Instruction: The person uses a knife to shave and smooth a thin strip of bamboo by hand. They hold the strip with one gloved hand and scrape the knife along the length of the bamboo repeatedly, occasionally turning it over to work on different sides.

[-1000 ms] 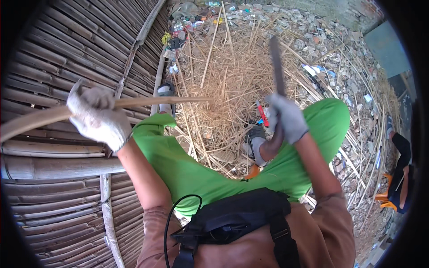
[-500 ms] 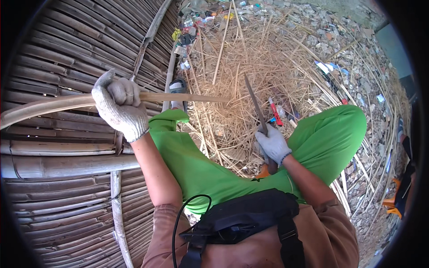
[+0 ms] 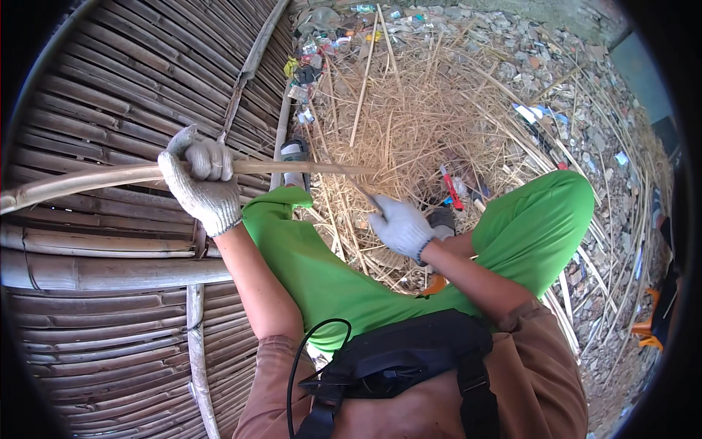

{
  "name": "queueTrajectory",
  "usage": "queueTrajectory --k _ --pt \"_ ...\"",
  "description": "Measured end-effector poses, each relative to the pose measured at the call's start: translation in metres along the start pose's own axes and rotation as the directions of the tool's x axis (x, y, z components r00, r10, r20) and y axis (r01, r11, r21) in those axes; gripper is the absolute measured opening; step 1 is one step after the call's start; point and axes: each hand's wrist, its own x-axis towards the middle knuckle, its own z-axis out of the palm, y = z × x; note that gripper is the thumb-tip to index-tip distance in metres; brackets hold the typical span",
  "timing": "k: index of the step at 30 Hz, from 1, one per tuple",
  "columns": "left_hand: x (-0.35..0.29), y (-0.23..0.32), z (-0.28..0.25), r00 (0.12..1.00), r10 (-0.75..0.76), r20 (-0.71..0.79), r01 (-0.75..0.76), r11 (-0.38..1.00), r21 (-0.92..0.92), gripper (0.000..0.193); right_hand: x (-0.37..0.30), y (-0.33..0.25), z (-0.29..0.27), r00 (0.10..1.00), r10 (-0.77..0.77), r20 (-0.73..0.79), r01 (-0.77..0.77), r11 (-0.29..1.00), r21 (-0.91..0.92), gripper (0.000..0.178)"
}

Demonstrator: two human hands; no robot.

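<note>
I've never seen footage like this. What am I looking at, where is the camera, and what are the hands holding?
There is no machine here: a person works with two gloved hands. The single picture comes from a wide fisheye camera on the person's head, looking down, so straight edges bend near the rim. The left hand grips a long bamboo strip. The right hand holds a knife, its blade meeting the strip's far end. The person wears green trousers and sits beside a woven bamboo panel. Ahead lies a pile of bamboo shavings on rubble-strewn ground, with a red-handled tool among them.
</note>
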Motion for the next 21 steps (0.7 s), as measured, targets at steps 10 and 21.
queueTrajectory --k 10,21 --pt "-0.020 0.015 -0.016 0.998 0.025 -0.049 -0.024 0.999 0.034 0.053 0.027 -0.023 0.045 0.984 0.116 0.134 -0.104 0.990 -0.094 0.040" --pt "-0.021 0.014 -0.015 0.996 0.063 -0.062 -0.057 0.995 0.088 0.050 0.044 -0.026 0.057 0.998 -0.026 0.050 0.021 0.993 0.114 0.035"
